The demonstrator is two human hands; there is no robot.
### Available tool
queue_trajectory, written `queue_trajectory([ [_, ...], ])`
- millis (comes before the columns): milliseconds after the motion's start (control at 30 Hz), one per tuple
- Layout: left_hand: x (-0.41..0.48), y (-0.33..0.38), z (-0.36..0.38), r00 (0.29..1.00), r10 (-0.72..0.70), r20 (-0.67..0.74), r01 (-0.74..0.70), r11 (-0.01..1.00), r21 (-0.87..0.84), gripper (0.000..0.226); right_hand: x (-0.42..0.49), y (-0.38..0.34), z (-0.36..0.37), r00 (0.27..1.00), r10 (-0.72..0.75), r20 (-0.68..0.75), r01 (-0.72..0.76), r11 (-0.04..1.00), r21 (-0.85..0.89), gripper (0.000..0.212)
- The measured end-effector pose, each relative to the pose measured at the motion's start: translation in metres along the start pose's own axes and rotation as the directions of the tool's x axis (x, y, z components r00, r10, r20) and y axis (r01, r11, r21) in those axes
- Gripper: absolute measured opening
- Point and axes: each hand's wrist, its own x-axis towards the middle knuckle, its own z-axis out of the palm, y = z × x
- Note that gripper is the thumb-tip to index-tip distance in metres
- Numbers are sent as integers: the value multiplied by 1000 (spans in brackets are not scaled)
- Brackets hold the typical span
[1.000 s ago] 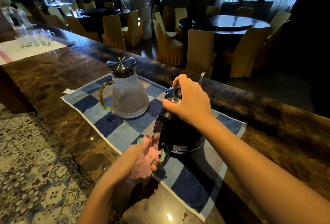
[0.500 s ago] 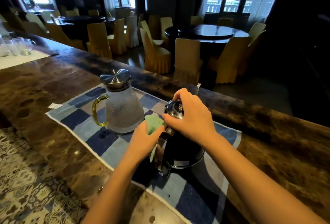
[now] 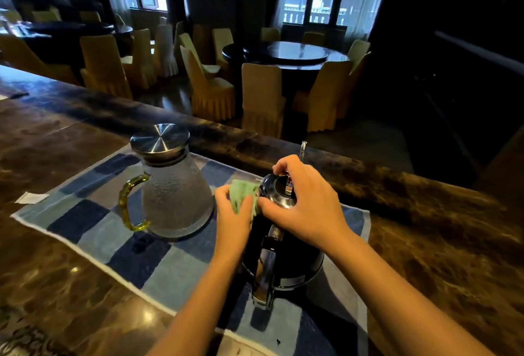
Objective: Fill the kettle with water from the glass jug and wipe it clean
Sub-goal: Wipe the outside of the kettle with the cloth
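Note:
A black kettle (image 3: pixel 286 259) with a shiny metal lid stands on a blue checked towel (image 3: pixel 93 231), its handle turned toward me. My right hand (image 3: pixel 306 208) rests on top of it, fingers closed around the lid knob. My left hand (image 3: pixel 235 216) presses a green cloth (image 3: pixel 241 194) against the kettle's upper left side, beside the lid. To the left stands the textured glass jug (image 3: pixel 175 199), upright, with a steel lid and a yellow handle facing left.
The towel lies on a dark marble counter (image 3: pixel 425 228) whose raised far edge runs behind the kettle. A small white slip (image 3: pixel 31 198) lies left of the towel. Beyond the counter stand round tables and several covered chairs.
My left hand has lifted the cloth from the kettle's lower handle side up to beside the lid. My right hand stays on the lid. The view has shifted rightward.

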Motion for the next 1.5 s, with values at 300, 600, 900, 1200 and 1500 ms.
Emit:
queue_trajectory([
  [300,42,37,20,869,-53,491,118,988,-101,47,6,-6,9,983,147,-114,-150,988,-20,28],
  [600,38,-3,4,852,-96,514,130,991,-30,34,11,-4,14,954,267,-137,-272,962,-21,13],
  [900,65,41,26,676,-63,734,173,982,-75,36,8,-7,15,921,344,-183,-365,926,-93,41],
  [1200,20,-8,-11,860,156,487,-102,985,-136,31,10,-6,18,920,351,-175,-368,927,-77,50],
  [1500,0,37,-5,796,468,384,-476,876,-79,30,10,-3,15,946,281,-162,-288,957,-19,66],
])
